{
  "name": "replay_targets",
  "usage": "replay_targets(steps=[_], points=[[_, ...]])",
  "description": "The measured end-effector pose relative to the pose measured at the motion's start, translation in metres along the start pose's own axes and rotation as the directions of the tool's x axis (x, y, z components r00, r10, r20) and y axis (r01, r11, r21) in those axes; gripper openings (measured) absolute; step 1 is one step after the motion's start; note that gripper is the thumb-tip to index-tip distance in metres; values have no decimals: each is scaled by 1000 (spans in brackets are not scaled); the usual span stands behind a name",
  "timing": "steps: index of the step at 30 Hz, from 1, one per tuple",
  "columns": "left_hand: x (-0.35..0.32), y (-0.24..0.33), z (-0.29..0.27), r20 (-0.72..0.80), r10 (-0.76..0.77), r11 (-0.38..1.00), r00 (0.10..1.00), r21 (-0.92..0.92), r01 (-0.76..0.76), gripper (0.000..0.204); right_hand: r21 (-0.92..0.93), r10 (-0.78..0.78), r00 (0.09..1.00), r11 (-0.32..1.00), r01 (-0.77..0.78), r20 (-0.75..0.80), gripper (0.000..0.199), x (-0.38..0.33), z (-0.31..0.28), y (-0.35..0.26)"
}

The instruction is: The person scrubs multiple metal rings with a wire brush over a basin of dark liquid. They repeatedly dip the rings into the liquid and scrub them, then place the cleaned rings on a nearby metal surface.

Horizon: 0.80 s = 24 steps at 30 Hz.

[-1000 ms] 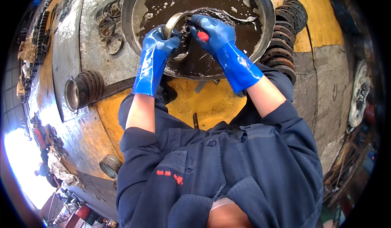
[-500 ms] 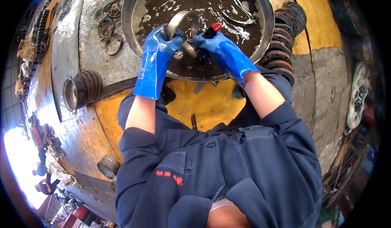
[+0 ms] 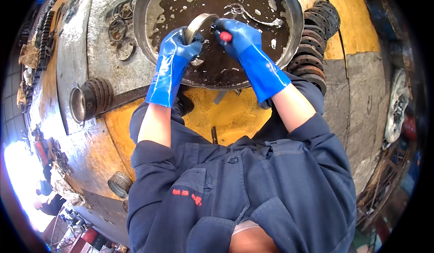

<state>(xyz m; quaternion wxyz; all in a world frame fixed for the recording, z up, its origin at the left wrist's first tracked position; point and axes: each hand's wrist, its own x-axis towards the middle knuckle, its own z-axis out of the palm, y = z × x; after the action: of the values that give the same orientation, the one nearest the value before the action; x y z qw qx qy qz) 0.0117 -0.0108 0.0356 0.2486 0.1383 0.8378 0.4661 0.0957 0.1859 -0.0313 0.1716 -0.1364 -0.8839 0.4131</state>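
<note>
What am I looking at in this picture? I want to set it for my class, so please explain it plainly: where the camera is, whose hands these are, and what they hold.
The camera sits on a person's head and looks down, so the picture bulges at its edges. No machine is here: two hands in blue rubber gloves work over a round metal basin of dark, dirty liquid. The left hand holds a metal ring on edge. The right hand grips a red-handled tool against it. Stacks of rusty rings lie beside the basin on the yellow and grey surface.

Grimy yellow and grey workshop floor (image 3: 357, 31), oil-stained. Stacks of rusty metal discs (image 3: 316, 40) at right, loose rings (image 3: 118, 31) at left. Bright daylight at lower left.
</note>
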Motion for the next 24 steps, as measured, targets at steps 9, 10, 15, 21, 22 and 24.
replay_targets(steps=[9, 10, 15, 21, 22, 24], points=[[4, -7, 8, 12, 104, 992, 994, -66, -103, 31, 592, 396, 675, 326, -737, 622, 30, -23, -16, -12], [3, -2, 10, 15, 102, 994, 995, -42, -101, 31, 642, 378, 671, 220, -735, 638, 29, -25, -12, -12], [9, -18, 8, -88, 185, 982, 979, 57, -180, 31, 583, 470, 592, 184, -792, 655, 30, -15, -33, -12], [19, -19, -13, -101, 190, 932, 977, -294, -211, 41, 460, 475, 807, 663, -590, 350, 42, -8, -59, -3], [16, -18, -16, -171, 199, 868, 965, -427, -255, 29, 483, 439, 811, 653, -584, 387, 48, -7, -57, -11], [0, -3, -31, -147, 130, 891, 981, -417, -181, 39, 477, 354, 804, 664, -576, 477, 59, -13, -63, -43]])
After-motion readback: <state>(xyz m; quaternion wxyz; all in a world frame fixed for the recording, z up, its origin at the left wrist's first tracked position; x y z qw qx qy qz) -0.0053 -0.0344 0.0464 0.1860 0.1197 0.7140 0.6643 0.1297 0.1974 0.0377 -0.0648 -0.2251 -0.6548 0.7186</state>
